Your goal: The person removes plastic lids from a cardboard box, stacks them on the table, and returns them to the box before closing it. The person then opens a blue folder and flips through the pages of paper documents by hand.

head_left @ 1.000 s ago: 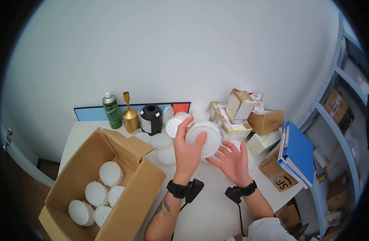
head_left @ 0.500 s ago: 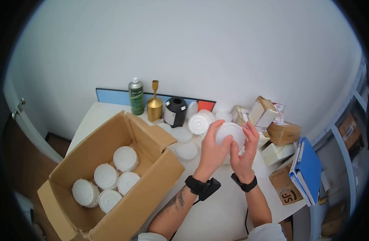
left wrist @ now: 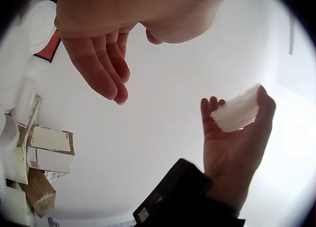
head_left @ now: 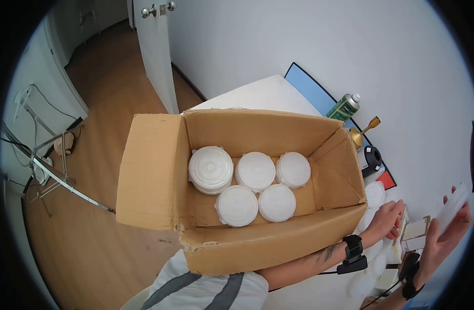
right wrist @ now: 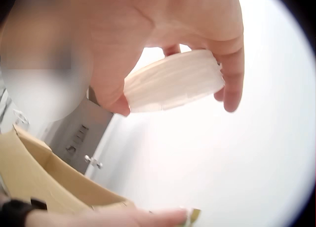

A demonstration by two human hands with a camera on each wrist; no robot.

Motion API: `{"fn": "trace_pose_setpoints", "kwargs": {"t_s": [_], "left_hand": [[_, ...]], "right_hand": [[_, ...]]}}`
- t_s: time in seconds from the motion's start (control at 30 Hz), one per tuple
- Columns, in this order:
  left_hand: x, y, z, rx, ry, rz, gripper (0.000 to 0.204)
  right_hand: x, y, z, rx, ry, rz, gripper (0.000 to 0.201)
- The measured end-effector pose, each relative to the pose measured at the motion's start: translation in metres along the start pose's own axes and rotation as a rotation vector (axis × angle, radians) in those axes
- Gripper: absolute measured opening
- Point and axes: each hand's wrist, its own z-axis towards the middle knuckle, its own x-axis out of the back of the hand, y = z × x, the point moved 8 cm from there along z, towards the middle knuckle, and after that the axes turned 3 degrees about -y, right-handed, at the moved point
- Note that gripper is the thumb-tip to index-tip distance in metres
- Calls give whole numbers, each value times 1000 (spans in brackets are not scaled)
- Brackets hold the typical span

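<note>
A white round stack of lids is gripped between the thumb and fingers of the right hand, raised at the far right of the head view. To its left, the left hand holds nothing; its fingers hang loosely bent beside the cardboard box's right end. Inside the open cardboard box stand several white round lid stacks, the largest at the left. In the left wrist view the stack is tilted in the right hand, apart from the left hand.
Behind the box on the white table are a green spray can, a gold candle holder and a black container. More lids and small boxes lie past the box's right end. A door stands at the back.
The head view has swung left, bringing the box to the middle. The left hand has let go of the lids and moved apart; the right hand now holds them alone.
</note>
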Motion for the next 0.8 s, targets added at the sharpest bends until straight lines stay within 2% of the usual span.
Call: {"fn": "trace_pose_setpoints", "kwargs": {"t_s": [0.03,0.07,0.13,0.17,0.2,0.23,0.27,0.33,0.47,0.53,0.63,0.8], "left_hand": [[1,2,0,20,-23,74,50],[1,-22,23,22,-24,76,50],[4,-40,61,-456,135,286,35],[1,37,-9,-460,132,289,35],[1,63,-29,-473,142,312,34],[8,21,14,-491,153,334,34],[16,13,25,-510,168,353,33],[32,9,37,-547,204,391,32],[63,8,45,-592,272,465,29],[74,18,39,-601,305,500,28],[88,33,27,-622,349,548,26],[99,57,-3,-648,391,635,23]], "right_hand": [[-16,-27,24,90,-138,100,77],[-39,-64,42,179,-272,198,84],[-114,-125,58,170,-231,520,82],[-152,-146,62,209,-359,471,77],[-186,-164,60,250,-489,421,71],[-218,-178,56,204,-633,474,69],[-248,-188,47,157,-781,526,66],[-287,-201,25,277,-862,609,63],[-317,-213,-11,398,-934,608,63],[-334,-208,-33,453,-991,505,67],[-347,-203,-44,436,-1036,484,66],[-341,-207,-54,411,-1123,537,65]]}}
